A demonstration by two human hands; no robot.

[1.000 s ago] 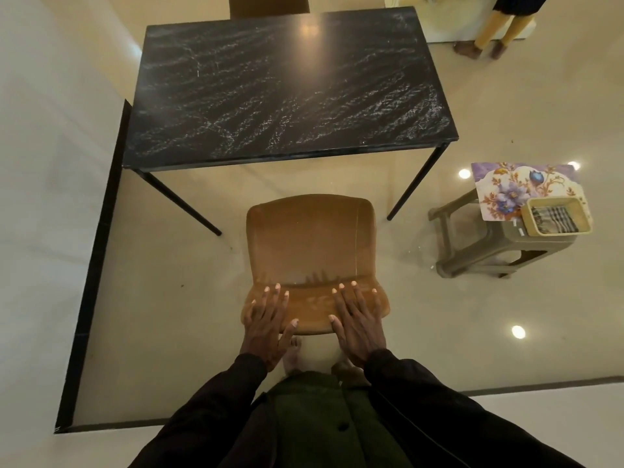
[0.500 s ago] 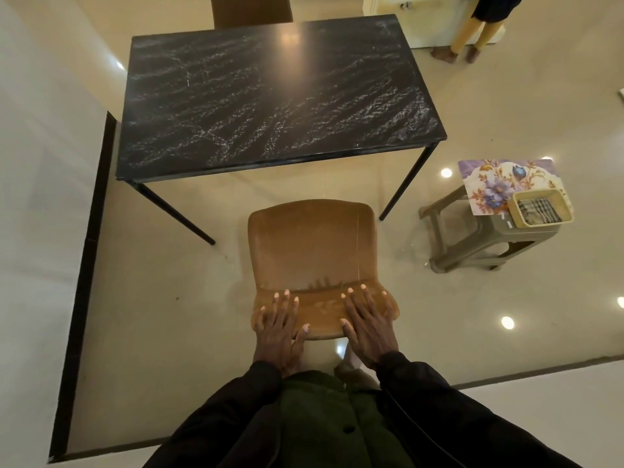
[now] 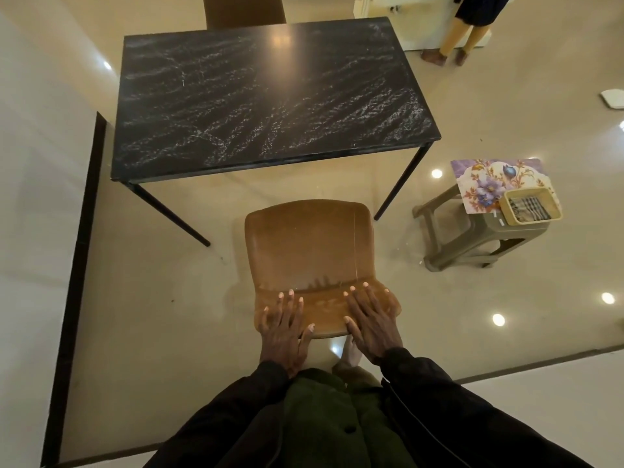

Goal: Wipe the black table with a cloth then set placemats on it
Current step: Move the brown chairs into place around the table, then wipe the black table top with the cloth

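Left hand (image 3: 283, 332) and right hand (image 3: 373, 329) lie flat, fingers straight, gripping nothing, on the back of the chair (image 3: 307, 244), table (image 3: 270, 96) standing beyond it, placemat (image 3: 483, 184) on a stool (image 3: 472, 238) to its right.

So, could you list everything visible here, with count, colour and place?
table: 1, black, centre.
near chair: 1, brown, before the table.
far chair: 1, brown, behind the table.
stool: 1, grey-brown, right of the table.
placemat: 1 visible, floral purple, on the stool.
basket: 1, cream, on the placemat.
cloth: 1, dark striped, in the basket.
other person: 1, legs only, top right.
left hand: 1, flat on the near chair's backrest.
right hand: 1, flat beside it.
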